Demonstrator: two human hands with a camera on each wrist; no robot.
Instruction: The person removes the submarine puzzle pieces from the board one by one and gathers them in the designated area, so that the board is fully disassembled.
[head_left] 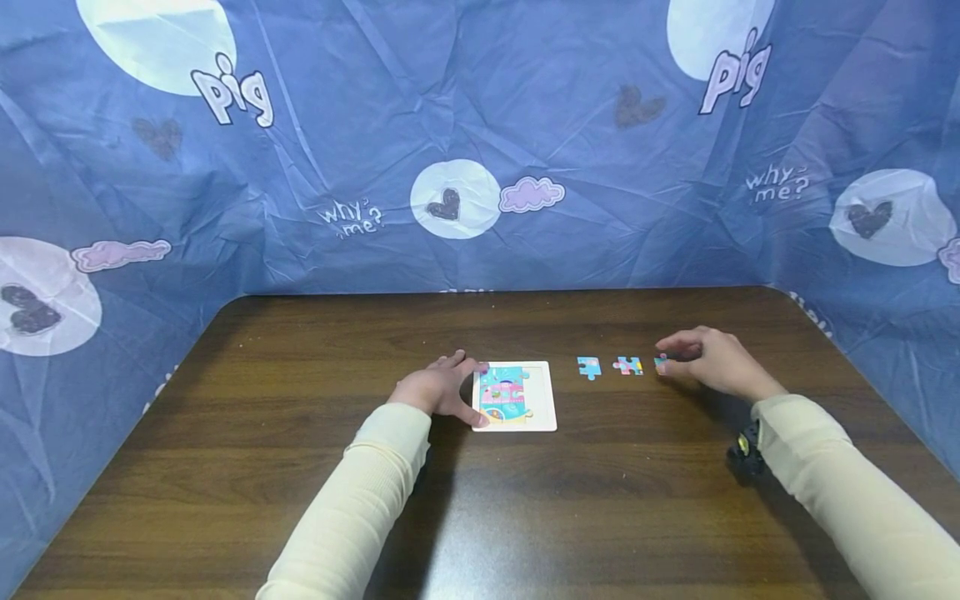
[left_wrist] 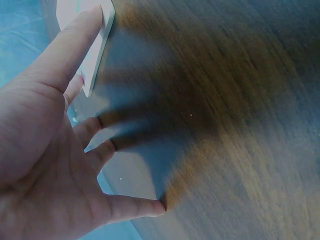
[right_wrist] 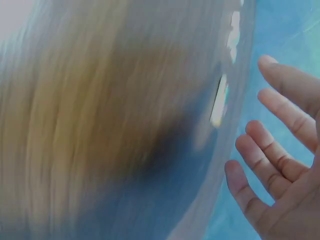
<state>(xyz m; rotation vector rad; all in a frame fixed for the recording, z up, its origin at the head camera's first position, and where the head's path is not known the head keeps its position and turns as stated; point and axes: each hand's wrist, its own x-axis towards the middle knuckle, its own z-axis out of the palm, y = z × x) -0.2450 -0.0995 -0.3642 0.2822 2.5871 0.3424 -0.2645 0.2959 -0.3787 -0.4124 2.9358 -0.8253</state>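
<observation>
A white puzzle tray (head_left: pixel 542 400) lies on the table, its left part filled with blue and pink puzzle pieces. My left hand (head_left: pixel 441 387) rests at the tray's left side, thumb on the near corner and a finger on the far one; its fingers look straight and spread in the left wrist view. To the right of the tray lie a blue puzzle piece (head_left: pixel 589 367) and a multicoloured piece (head_left: pixel 628 366). Farther right, my right hand (head_left: pixel 712 360) is around a third piece (head_left: pixel 661 363). In the right wrist view its fingers are apart, not touching that piece (right_wrist: pixel 219 102).
The brown wooden table (head_left: pixel 600 517) has a blue printed cloth (head_left: pixel 480 108) hanging behind it and at both sides. A black device (head_left: pixel 746 450) is worn at the right wrist.
</observation>
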